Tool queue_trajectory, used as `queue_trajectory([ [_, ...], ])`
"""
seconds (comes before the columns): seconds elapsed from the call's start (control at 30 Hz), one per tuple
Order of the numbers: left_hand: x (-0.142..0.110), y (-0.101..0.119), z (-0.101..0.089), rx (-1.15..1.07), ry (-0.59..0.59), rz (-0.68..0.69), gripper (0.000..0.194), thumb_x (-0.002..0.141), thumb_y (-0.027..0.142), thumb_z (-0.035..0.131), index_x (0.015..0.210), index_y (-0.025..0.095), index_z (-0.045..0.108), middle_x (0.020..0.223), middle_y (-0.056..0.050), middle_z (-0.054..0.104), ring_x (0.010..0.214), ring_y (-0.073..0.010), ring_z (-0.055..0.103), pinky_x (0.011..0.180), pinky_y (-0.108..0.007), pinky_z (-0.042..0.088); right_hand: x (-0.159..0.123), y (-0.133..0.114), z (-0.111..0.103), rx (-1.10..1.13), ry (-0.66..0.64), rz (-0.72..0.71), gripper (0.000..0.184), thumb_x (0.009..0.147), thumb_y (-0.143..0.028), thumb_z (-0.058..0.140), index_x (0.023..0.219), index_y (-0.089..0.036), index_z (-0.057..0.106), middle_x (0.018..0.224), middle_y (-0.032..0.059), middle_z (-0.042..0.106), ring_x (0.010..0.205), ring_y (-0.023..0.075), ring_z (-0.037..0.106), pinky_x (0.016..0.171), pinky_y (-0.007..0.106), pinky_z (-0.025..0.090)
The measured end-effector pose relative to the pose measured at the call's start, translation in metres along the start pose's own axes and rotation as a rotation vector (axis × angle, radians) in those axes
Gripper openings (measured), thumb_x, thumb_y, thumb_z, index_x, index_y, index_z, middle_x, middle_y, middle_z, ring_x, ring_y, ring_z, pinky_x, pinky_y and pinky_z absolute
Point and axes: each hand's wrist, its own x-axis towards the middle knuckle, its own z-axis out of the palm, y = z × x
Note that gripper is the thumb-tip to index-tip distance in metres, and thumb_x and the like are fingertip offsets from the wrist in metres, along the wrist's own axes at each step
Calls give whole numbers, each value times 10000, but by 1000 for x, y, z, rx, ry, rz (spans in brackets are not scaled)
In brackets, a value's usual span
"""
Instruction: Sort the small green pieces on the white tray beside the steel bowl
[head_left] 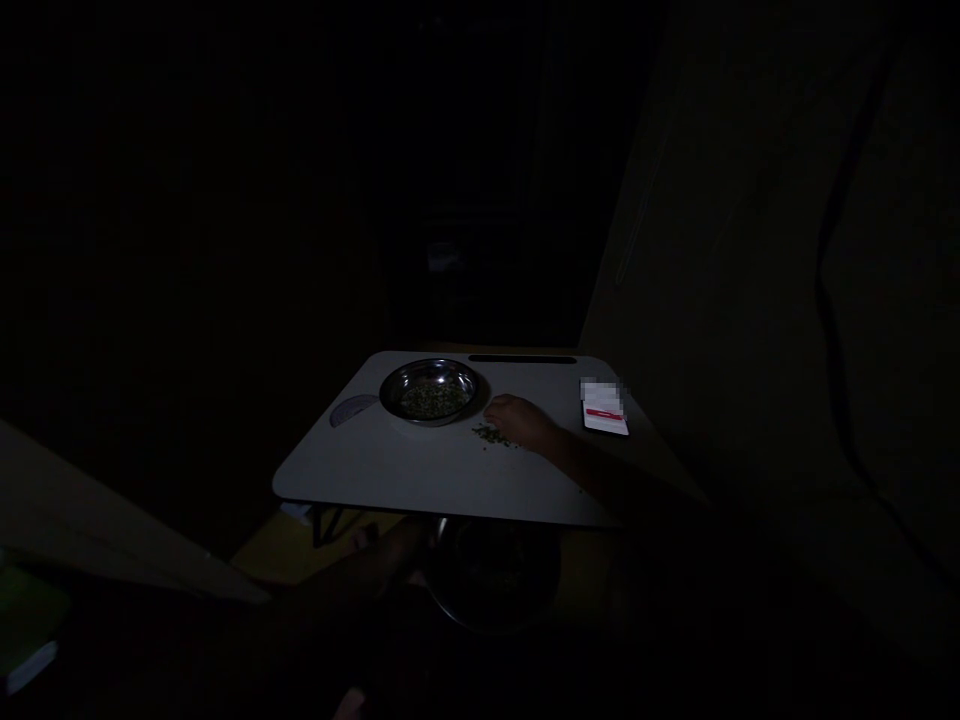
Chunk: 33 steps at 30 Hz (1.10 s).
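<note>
The scene is very dark apart from a small white lap table (390, 470). On it stands a round steel bowl (430, 391) holding greenish grains. My right hand (519, 420) rests on the table just right of the bowl, fingers curled down over a small loose pile of the same grains (487, 434). My left hand (390, 560) is dim, below the table's front edge, against the rim of a second, larger steel bowl (495, 580) in the shadow; its fingers cannot be made out.
A lit phone (604, 410) lies at the table's right edge. A slot runs along the table's far edge, and a grey round mark sits left of the bowl. A wall rises at the right. A pale surface lies at the lower left.
</note>
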Motion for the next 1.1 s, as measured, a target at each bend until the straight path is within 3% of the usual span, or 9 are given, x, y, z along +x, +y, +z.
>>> queue_trajectory([
  [0.2,7,-7,-2,-54,24,33,169,546,128,477,711,161,500,538,-11,513,526,-150,505,496,-258,382,1,9,7,96,25,6,283,733,-67,393,936,-153,571,953,48,562,900,119,469,782,214,325],
  [0.37,10,-8,-3,-39,45,-8,150,582,171,471,726,150,509,549,-30,525,532,-163,506,492,-268,380,0,11,3,70,53,21,262,751,-98,378,915,-160,573,927,41,574,890,115,475,774,209,323],
  [0.5,-2,0,0,-22,50,41,157,589,171,467,739,153,507,558,-26,529,564,-168,516,519,-275,397,-4,15,-5,66,43,82,245,795,-212,356,870,-151,582,881,51,580,828,117,500,753,213,333],
  [0.63,-20,13,4,45,12,25,162,576,151,472,736,149,501,537,-22,510,570,-176,528,546,-292,418,-9,23,-16,74,11,137,277,790,-161,330,923,-159,573,951,52,573,850,118,502,745,207,335],
  [0.73,-29,21,7,41,15,44,156,595,151,440,744,150,487,517,-9,483,552,-169,519,547,-303,427,-19,33,-26,48,-85,302,261,765,-178,367,912,-173,583,938,60,586,838,137,514,708,209,344],
  [0.87,-35,27,9,35,-43,67,159,583,128,434,733,132,488,557,-20,505,570,-157,519,554,-302,439,-40,47,-37,61,-282,506,230,686,-332,490,833,-189,593,870,59,598,770,166,534,595,221,360],
  [1.1,-39,30,10,84,-39,94,141,579,139,439,711,131,487,554,-26,515,560,-161,530,532,-293,447,-70,62,-31,170,-369,424,566,564,-476,571,1031,-168,483,912,69,566,786,175,525,569,218,364],
])
